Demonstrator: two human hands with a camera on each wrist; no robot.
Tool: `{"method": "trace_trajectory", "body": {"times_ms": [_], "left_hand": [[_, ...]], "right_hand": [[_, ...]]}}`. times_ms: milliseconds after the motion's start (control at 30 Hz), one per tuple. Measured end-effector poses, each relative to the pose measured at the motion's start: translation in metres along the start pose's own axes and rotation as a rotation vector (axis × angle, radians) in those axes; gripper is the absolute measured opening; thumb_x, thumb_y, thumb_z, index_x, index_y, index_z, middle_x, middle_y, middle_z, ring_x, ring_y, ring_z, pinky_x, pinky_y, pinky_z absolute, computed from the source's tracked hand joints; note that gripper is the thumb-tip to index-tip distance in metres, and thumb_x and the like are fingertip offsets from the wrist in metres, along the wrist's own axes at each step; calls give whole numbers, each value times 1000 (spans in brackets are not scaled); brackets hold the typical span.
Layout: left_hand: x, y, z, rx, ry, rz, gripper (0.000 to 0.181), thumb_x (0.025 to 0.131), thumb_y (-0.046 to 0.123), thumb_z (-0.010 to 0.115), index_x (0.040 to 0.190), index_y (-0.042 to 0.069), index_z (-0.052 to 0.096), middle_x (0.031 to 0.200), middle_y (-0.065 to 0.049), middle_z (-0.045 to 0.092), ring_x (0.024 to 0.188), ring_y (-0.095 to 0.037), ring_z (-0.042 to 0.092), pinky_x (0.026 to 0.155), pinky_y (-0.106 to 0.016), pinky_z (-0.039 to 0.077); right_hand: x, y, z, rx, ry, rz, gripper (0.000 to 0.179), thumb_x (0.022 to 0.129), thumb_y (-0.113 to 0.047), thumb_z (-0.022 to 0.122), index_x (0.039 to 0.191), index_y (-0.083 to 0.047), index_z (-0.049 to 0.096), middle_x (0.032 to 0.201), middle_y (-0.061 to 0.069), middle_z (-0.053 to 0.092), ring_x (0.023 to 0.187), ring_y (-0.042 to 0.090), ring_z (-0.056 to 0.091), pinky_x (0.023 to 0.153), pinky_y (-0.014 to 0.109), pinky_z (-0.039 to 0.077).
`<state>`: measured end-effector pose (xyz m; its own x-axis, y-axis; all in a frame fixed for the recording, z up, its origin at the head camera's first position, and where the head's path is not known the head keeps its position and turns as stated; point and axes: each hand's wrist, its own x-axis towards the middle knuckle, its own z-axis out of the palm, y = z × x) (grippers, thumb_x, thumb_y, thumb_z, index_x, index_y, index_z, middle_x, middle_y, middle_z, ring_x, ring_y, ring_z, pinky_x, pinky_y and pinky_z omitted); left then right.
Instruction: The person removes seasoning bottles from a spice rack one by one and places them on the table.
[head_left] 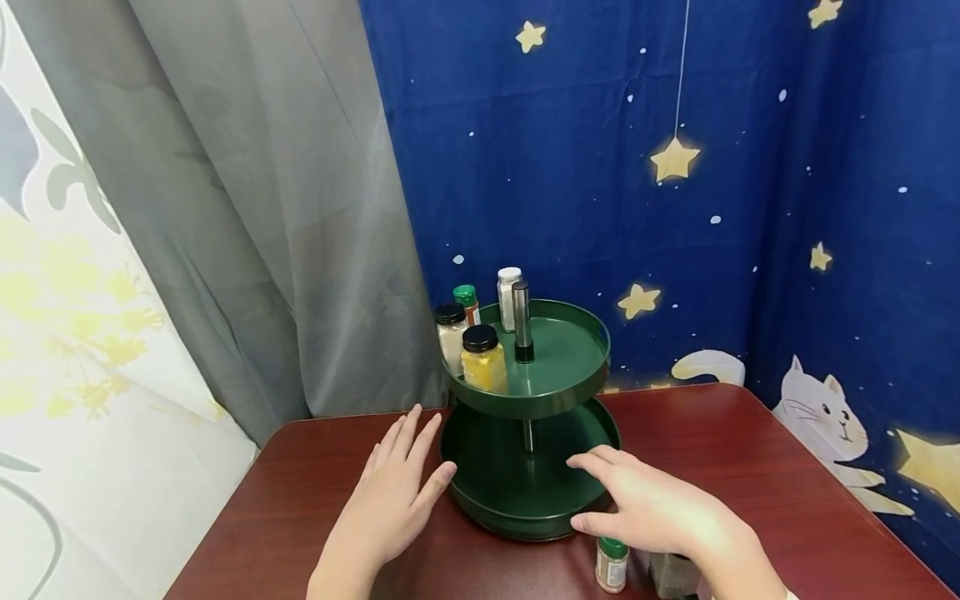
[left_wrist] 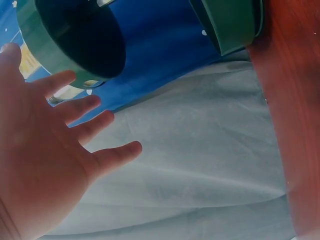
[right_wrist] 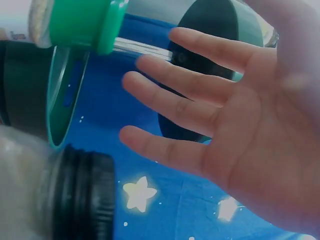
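A green two-tier round rack (head_left: 525, 407) with a metal centre post stands on the table. My left hand (head_left: 393, 492) hovers at its left, fingers spread and straight. On the rack's right, my right hand (head_left: 652, 500) is held with straight fingers above a small green-capped spice jar (head_left: 611, 567). Neither hand holds anything. The left part of the upper tier carries a black-lidded jar of yellow contents (head_left: 484, 367), a black-lidded jar of pale contents (head_left: 451, 333), a green-capped jar (head_left: 467, 302) and a white-capped jar (head_left: 507, 292).
Beside the green-capped spice jar, partly hidden under my right wrist, is a black-lidded jar (right_wrist: 82, 192). The dark red table (head_left: 697, 433) ends at a blue star-patterned curtain (head_left: 562, 167) and a grey curtain (head_left: 300, 208). The lower tier (head_left: 517, 483) lies between my hands.
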<state>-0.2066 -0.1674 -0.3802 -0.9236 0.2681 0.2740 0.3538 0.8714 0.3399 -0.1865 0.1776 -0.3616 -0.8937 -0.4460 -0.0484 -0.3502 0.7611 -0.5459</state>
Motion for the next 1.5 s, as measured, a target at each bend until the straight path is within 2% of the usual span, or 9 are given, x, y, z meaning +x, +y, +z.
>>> {"method": "trace_trajectory", "body": {"times_ms": [200, 400, 733, 867, 967, 1133, 1300, 1400, 1500], "left_hand": [[-2, -3, 1, -1, 11, -28, 77, 108, 69, 38, 169, 21, 34, 180, -8, 18, 166, -40, 21, 128, -72, 23], [-5, -8, 1, 11, 7, -51, 75, 109, 67, 39, 168, 21, 36, 179, -9, 21, 165, -40, 23, 127, -74, 22], [-11, -15, -4, 39, 32, -56, 75, 109, 67, 38, 168, 20, 36, 179, -10, 22, 164, -42, 24, 125, -76, 24], [-10, -14, -9, 61, 52, -58, 78, 108, 69, 39, 168, 20, 36, 179, -10, 22, 164, -41, 24, 125, -78, 22], [-10, -12, -12, 59, 53, -64, 81, 106, 73, 39, 168, 21, 36, 179, -10, 22, 165, -40, 20, 125, -79, 18], [-10, -8, -15, 39, 49, -65, 84, 104, 75, 41, 168, 21, 36, 180, -10, 20, 166, -40, 16, 126, -79, 15], [-9, -5, -14, 30, 61, -53, 83, 104, 74, 42, 168, 21, 36, 180, -9, 19, 166, -40, 16, 125, -80, 15], [-8, -5, -14, 32, 68, -46, 83, 104, 76, 41, 168, 22, 36, 180, -9, 19, 166, -39, 17, 125, -80, 15], [-7, -5, -12, 36, 77, -40, 84, 104, 76, 40, 168, 22, 37, 180, -9, 20, 166, -39, 18, 124, -81, 15]], "right_hand": [[-2, -7, -2, -16, 19, -40, 71, 94, -59, 76, 152, -24, 56, 153, -1, 54, 137, 22, 56, 106, 56, 56], [-2, -11, -4, -8, 8, -46, 69, 95, -60, 73, 153, -28, 54, 156, -2, 52, 142, 22, 53, 109, 57, 55], [-1, -37, -23, -68, 15, -121, 61, 98, -59, 71, 149, -27, 59, 147, -9, 59, 130, 14, 62, 104, 45, 59], [0, -55, -38, -136, 75, -181, 52, 100, -54, 70, 143, -26, 64, 140, -8, 65, 121, 12, 67, 100, 41, 60], [2, -70, -49, -189, 138, -211, 42, 101, -49, 72, 135, -25, 69, 129, -8, 70, 108, 8, 69, 93, 37, 62], [15, -92, -65, -278, 229, -282, 32, 102, -36, 74, 128, -17, 73, 120, -1, 73, 95, 6, 69, 86, 32, 62], [33, -113, -79, -269, 323, -306, 37, 101, -31, 76, 132, -12, 71, 122, 5, 71, 82, 6, 65, 79, 29, 60], [45, -125, -84, -242, 371, -277, 43, 100, -30, 76, 138, -11, 68, 130, 8, 69, 84, 10, 66, 81, 30, 62], [55, -135, -87, -234, 380, -243, 48, 101, -31, 76, 143, -11, 65, 139, 10, 64, 90, 17, 68, 85, 35, 64]]}}
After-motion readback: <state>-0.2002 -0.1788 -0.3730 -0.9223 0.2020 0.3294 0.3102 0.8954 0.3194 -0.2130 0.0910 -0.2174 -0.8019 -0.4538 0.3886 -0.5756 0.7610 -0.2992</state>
